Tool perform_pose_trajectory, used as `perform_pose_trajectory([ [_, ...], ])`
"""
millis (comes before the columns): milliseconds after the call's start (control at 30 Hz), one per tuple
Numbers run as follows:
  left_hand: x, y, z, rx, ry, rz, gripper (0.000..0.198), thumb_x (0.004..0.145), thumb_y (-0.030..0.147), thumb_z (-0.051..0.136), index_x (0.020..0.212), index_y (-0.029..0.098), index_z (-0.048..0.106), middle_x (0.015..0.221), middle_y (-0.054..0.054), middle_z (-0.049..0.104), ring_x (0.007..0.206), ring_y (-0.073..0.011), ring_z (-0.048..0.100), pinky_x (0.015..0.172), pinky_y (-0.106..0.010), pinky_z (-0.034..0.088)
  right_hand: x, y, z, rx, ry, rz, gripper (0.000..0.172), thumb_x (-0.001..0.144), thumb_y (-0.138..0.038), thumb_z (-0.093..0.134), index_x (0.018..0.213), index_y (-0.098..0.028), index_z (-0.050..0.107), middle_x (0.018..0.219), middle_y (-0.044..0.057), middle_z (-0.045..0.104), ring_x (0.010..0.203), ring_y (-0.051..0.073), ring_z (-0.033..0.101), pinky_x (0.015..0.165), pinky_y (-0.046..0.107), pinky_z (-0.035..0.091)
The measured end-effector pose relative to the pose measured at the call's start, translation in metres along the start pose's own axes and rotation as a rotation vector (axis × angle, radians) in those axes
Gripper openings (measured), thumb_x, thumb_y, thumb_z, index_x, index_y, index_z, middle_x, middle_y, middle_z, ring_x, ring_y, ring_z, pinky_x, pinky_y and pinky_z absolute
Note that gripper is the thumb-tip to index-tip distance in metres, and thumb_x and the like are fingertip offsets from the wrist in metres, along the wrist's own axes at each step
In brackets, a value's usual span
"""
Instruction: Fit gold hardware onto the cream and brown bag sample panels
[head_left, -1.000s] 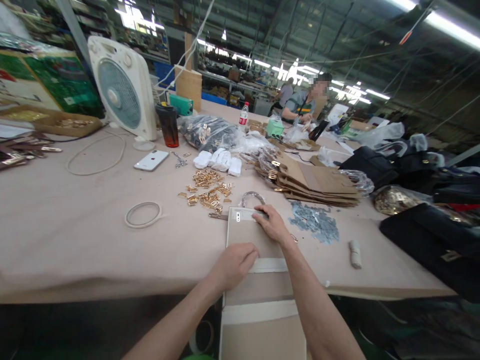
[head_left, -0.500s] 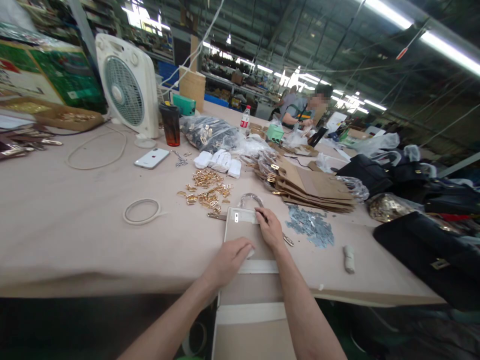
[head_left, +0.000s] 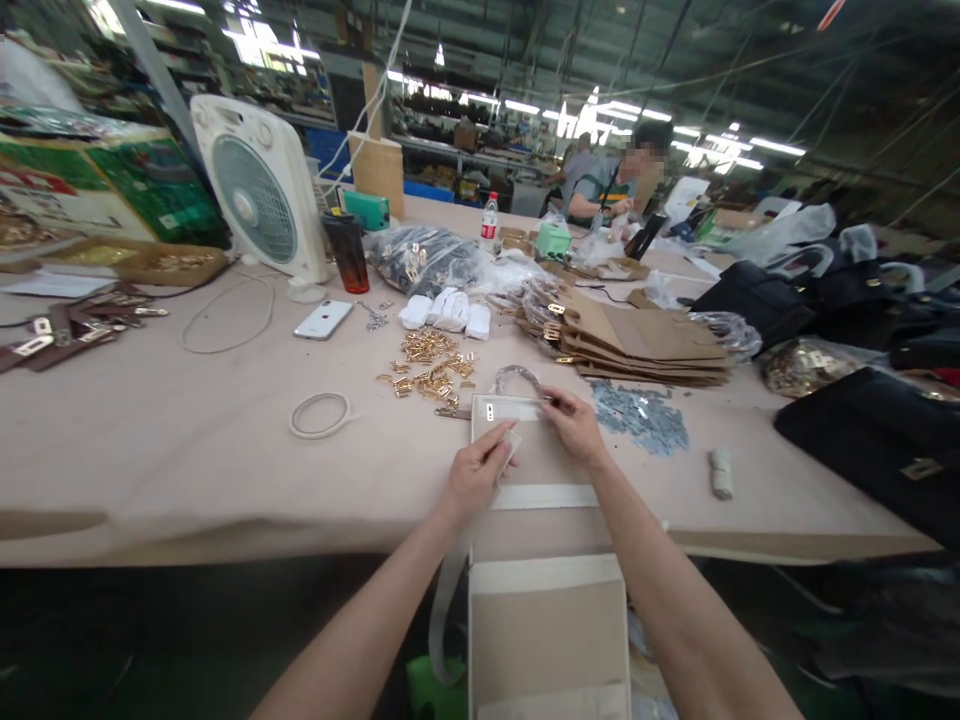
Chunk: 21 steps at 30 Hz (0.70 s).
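Note:
An unfinished beige bag [head_left: 551, 625] lies open, its upper panel on the table and its lower part hanging over the front edge. A small metal plate [head_left: 490, 411] shows near the panel's top left corner, and a plastic-wrapped handle [head_left: 517, 372] curves beyond its top edge. My left hand [head_left: 480, 475] is closed on a pale tape strip over the panel; a long whitish strip [head_left: 442, 610] hangs below that hand. My right hand [head_left: 576, 428] is closed at the top right corner, fingertips pinching the panel edge.
Gold metal clasps [head_left: 435, 365] lie beyond the bag, with grey metal plates [head_left: 637, 415] to the right. A tape roll [head_left: 320, 414], phone [head_left: 323, 319], fan [head_left: 262, 190] and stacked brown bag pieces [head_left: 645, 340] stand around. Black bags [head_left: 862, 440] are at right. A person [head_left: 600, 190] sits across.
My left hand has lifted slightly, with the tape strip now showing more clearly in its fingers. My right hand stays at the panel's top right corner. The camera view has shifted.

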<state>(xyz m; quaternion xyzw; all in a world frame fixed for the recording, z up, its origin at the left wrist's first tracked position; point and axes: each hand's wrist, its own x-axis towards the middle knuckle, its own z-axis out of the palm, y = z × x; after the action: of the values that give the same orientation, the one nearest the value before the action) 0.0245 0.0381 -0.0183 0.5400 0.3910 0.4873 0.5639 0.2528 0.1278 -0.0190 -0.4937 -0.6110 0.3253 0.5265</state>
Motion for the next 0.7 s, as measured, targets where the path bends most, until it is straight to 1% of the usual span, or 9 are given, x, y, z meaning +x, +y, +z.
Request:
perform_pose_trajectory([
  [67,0.000,-0.002,0.001,0.044,-0.036,0.036,0.058,0.098,0.045,0.058,0.149,0.017,0.055,0.091,-0.005,0.073,0.068,-0.0103,0.056,0.066,-0.023,0.049,-0.003,-0.006,-0.006,0.185,0.140,0.093,0.038,0.082,-0.042,0.075,0.115,-0.025,0.071,0.118,0.007,0.074,0.106,0.023,0.070,0.099,0.044,0.054],
  [100,0.000,-0.002,0.002,0.068,-0.063,0.057,0.059,0.099,0.044,0.057,0.151,0.018,0.052,0.093,-0.005,0.074,0.069,-0.0104,0.056,0.068,-0.023,0.050,-0.006,-0.011,-0.008,0.241,0.168,0.122,0.038,0.082,-0.043,0.076,0.116,-0.025,0.070,0.117,0.006,0.074,0.102,0.022,0.071,0.093,0.041,0.056],
  [133,0.000,-0.003,0.002,0.091,-0.092,0.077,0.061,0.100,0.043,0.056,0.155,0.019,0.046,0.094,-0.004,0.074,0.069,-0.0104,0.056,0.070,-0.024,0.050,-0.011,-0.018,-0.010,0.263,0.158,0.139,0.038,0.083,-0.043,0.077,0.115,-0.026,0.070,0.115,0.006,0.074,0.097,0.020,0.072,0.089,0.037,0.057],
  [233,-0.001,-0.004,0.004,0.144,-0.161,0.110,0.075,0.101,0.038,0.055,0.165,0.020,0.020,0.092,-0.002,0.074,0.067,-0.0110,0.057,0.070,-0.024,0.049,-0.036,-0.045,-0.012,0.195,-0.013,0.143,0.032,0.086,-0.044,0.077,0.111,-0.025,0.072,0.107,0.005,0.075,0.088,0.018,0.071,0.080,0.032,0.058],
  [300,-0.001,-0.004,0.004,0.177,-0.188,0.117,0.080,0.101,0.036,0.054,0.166,0.019,0.010,0.090,-0.001,0.073,0.068,-0.0118,0.058,0.071,-0.025,0.049,-0.053,-0.062,-0.011,0.111,-0.143,0.115,0.029,0.087,-0.043,0.077,0.109,-0.025,0.073,0.106,0.005,0.075,0.090,0.018,0.070,0.082,0.033,0.058],
  [400,-0.003,-0.003,0.004,0.225,-0.223,0.122,0.077,0.101,0.035,0.052,0.165,0.019,0.012,0.083,0.002,0.067,0.073,-0.0135,0.061,0.073,-0.026,0.047,-0.070,-0.078,-0.010,0.020,-0.313,0.088,0.037,0.085,-0.042,0.079,0.117,-0.025,0.072,0.117,0.007,0.073,0.100,0.021,0.070,0.088,0.036,0.059],
  [500,-0.004,-0.002,0.004,0.274,-0.238,0.124,0.074,0.102,0.032,0.049,0.165,0.018,0.014,0.083,0.002,0.065,0.076,-0.0143,0.061,0.074,-0.026,0.045,-0.072,-0.083,-0.010,-0.054,-0.409,0.067,0.048,0.083,-0.043,0.081,0.126,-0.027,0.068,0.124,0.008,0.070,0.105,0.022,0.069,0.087,0.037,0.061],
  [567,-0.004,-0.001,0.004,0.313,-0.246,0.129,0.072,0.102,0.030,0.048,0.164,0.017,0.016,0.085,0.002,0.066,0.075,-0.0140,0.059,0.075,-0.026,0.044,-0.070,-0.084,-0.009,-0.159,-0.434,0.015,0.040,0.085,-0.041,0.079,0.120,-0.026,0.071,0.117,0.007,0.072,0.101,0.022,0.069,0.086,0.037,0.060],
  [700,-0.004,-0.001,0.004,0.373,-0.265,0.166,0.068,0.100,0.027,0.046,0.163,0.016,0.022,0.084,0.002,0.066,0.075,-0.0142,0.058,0.076,-0.026,0.043,-0.069,-0.090,-0.003,-0.388,-0.509,-0.096,0.014,0.093,-0.035,0.069,0.102,-0.025,0.075,0.099,0.005,0.075,0.089,0.021,0.069,0.081,0.034,0.057],
])
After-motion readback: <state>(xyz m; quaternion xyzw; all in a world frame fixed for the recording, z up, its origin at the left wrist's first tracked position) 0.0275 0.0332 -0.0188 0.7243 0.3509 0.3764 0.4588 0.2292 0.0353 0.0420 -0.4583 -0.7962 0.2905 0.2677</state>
